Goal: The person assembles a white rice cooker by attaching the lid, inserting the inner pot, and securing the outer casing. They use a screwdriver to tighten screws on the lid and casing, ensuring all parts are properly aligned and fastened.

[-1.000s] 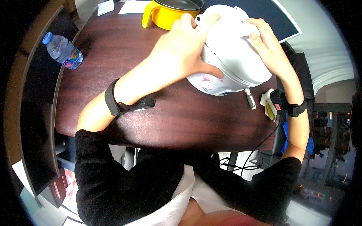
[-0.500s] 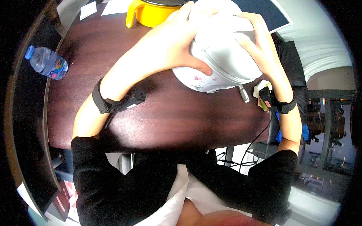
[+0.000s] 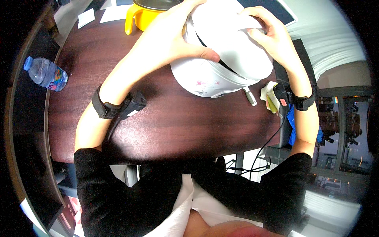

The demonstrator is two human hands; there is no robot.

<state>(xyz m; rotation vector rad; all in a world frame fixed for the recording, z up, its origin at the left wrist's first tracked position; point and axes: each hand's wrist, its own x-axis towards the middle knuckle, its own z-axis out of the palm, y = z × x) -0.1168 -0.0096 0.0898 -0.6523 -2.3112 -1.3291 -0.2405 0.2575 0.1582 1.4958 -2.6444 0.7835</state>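
Note:
A white rounded lidded pot (image 3: 205,81) with a pink flower print stands tilted-looking at the far middle of the table. Its white lid (image 3: 246,55) is lifted a little on one side, and a dark gap shows along the rim. My left hand (image 3: 171,39) grips the pot's left side, its thumb lying at that gap; the other fingertips are partly cut off by the top edge. On the right, my right hand (image 3: 272,35) is closed round a raised white part of the lid, fingers bent over it and thumb below.
Behind my left forearm is a yellow pan with a handle (image 3: 144,19). Papers (image 3: 86,17) lie at the far left, a water bottle (image 3: 46,74) at the left edge. Near the pot are a white-grey stick-like piece (image 3: 250,96) and a crumpled wrapper (image 3: 271,100). A black cable (image 3: 272,138) hangs off the right.
A dark gap has opened between lid and pot where they were closed together. My right fingers have curled further over the lid's raised part. The whole view has shifted slightly.

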